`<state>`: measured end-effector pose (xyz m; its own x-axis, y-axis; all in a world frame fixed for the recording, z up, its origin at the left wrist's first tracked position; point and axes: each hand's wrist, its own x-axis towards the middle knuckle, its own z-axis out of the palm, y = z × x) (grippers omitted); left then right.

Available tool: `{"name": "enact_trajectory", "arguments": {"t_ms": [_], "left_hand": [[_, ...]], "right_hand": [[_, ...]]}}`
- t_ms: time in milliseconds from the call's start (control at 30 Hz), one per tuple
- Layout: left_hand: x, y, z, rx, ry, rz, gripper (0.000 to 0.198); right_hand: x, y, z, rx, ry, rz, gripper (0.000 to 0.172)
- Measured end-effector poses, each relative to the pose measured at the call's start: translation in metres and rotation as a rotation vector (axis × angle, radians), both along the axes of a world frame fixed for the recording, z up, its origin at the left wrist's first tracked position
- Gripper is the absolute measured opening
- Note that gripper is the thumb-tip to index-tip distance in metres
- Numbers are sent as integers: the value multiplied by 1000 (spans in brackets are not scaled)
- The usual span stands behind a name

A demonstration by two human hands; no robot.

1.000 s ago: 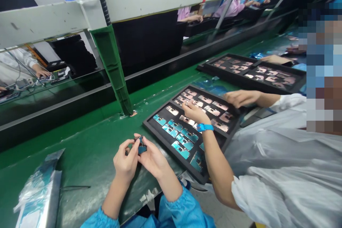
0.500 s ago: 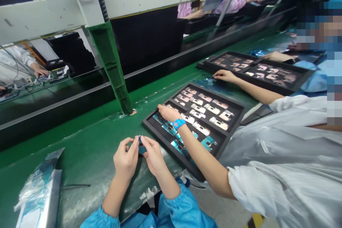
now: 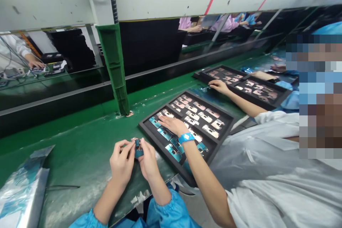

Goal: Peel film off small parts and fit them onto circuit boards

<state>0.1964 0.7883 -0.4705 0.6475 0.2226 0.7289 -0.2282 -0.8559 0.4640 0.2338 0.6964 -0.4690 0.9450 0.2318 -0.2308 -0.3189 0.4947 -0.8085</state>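
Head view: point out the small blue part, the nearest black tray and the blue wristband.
small blue part (image 3: 137, 149): head view, on its blue face.
nearest black tray (image 3: 142, 125): head view, left corner of rim.
blue wristband (image 3: 186, 137): head view, top of band.

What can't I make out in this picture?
The small blue part: head view, too small, mostly covered by the left hand and right hand.
The black tray: head view, near slots hidden under a co-worker's hand.
The foil bag: cut off by the left and bottom edges.
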Motion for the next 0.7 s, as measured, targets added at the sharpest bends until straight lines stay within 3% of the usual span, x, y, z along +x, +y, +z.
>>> {"name": "enact_trajectory", "arguments": {"t_ms": [333,700], "left_hand": [[-3,1,-6,53,-17,-43,21],[-4,0,0,142,-57,-34,26]], "right_hand": [[0,-3,-2,79,52,33,42],[0,-8,1,156,74,76,39]]}}
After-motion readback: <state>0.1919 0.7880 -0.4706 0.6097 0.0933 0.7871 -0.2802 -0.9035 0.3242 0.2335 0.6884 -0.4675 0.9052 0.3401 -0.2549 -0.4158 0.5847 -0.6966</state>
